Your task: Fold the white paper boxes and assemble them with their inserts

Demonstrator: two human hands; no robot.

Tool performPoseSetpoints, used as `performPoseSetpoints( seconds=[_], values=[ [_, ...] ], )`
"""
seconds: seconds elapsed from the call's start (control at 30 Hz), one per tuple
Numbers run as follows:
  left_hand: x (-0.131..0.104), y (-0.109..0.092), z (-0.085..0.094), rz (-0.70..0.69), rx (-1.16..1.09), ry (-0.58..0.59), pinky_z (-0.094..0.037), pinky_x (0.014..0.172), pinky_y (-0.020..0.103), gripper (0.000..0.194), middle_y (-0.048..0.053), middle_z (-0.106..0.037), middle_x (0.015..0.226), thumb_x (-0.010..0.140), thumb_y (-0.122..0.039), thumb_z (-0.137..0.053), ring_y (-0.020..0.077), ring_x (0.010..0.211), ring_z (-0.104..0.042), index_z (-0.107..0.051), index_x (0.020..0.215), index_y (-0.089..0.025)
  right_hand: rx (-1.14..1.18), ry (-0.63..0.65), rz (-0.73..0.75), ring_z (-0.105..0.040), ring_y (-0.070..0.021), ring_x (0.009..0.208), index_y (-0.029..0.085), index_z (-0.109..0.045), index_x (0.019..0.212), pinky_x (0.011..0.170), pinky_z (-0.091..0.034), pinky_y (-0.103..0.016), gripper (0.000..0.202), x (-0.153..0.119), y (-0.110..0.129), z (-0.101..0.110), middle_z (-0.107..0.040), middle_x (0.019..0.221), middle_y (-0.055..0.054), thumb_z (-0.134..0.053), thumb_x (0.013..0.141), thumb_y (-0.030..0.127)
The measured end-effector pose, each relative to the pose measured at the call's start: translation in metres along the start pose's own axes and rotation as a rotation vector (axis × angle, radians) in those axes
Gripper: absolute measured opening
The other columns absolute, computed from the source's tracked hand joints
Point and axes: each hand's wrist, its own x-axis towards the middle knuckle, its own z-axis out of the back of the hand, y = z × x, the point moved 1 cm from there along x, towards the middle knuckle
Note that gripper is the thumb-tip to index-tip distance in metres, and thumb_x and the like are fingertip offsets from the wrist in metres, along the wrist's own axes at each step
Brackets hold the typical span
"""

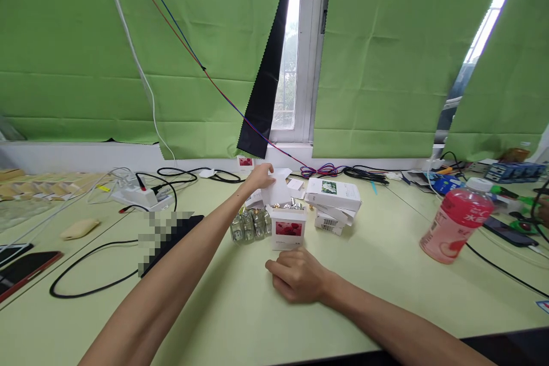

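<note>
My left hand (pixel 261 176) reaches to the middle of the table, its fingers closed on a white cardboard piece (pixel 281 187). Just in front of that piece stands a small white box (pixel 289 230) with a red flower picture. My right hand (pixel 297 275) rests on the table as a loose fist, close to the box's near side, with nothing seen in it. Several small clear glass bottles (pixel 251 225) stand in a cluster left of the box, partly behind it. To its right lies a stack of white boxes; the top box (pixel 333 193) has a white flower picture.
A pink drink bottle (pixel 457 220) stands at the right. Coiled cables (pixel 364 174) run along the back. At the left are a power strip (pixel 141 197), a beige soap-like bar (pixel 80 229), phones (pixel 32 271) and a black cable loop. Another small flower-picture box (pixel 245 162) stands by the wall.
</note>
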Motion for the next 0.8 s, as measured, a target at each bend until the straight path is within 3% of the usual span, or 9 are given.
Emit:
performPoseSetpoints(
  seconds=[0.27,0.4,0.53,0.8],
  values=[
    [-0.008,-0.007,0.000,-0.035,-0.052,-0.092,-0.056,0.093,0.046,0.035,0.011,-0.062,0.127,0.097,-0.036,-0.062,0.0237,0.110,-0.064,-0.060,0.125,-0.016,-0.011,0.038,-0.013,-0.054,-0.0127,0.049,0.018,-0.055,0.086,0.049,-0.023,-0.030,0.007,-0.002,0.000,-0.001,-0.061,0.058,0.002,-0.050,0.087,0.013],
    [-0.011,-0.012,-0.001,-0.072,-0.091,-0.160,-0.054,0.092,0.041,0.025,0.010,-0.070,0.111,0.092,-0.027,-0.067,0.0249,0.106,-0.065,-0.066,0.114,-0.015,0.006,0.011,-0.013,-0.053,-0.0131,0.048,0.018,-0.056,0.084,0.049,-0.024,-0.030,0.010,-0.001,0.001,0.000,-0.061,0.057,0.002,-0.048,0.084,0.011],
    [-0.014,-0.018,0.002,-0.120,-0.131,-0.266,-0.051,0.088,0.036,0.019,0.009,-0.072,0.099,0.086,-0.016,-0.066,0.0270,0.101,-0.066,-0.070,0.105,-0.017,0.001,-0.012,-0.018,-0.051,-0.0131,0.047,0.019,-0.057,0.081,0.048,-0.023,-0.030,0.012,0.000,0.001,0.001,-0.059,0.055,0.002,-0.048,0.082,0.010],
    [-0.029,-0.040,0.024,-0.251,-0.181,-0.515,-0.049,0.090,0.037,0.015,0.009,-0.067,0.098,0.088,-0.015,-0.060,0.0253,0.093,-0.064,-0.065,0.101,-0.018,-0.002,-0.013,-0.018,-0.052,-0.0137,0.048,0.018,-0.058,0.084,0.049,-0.025,-0.030,0.012,0.000,0.001,0.000,-0.060,0.056,0.001,-0.048,0.083,0.011]
  ],
)
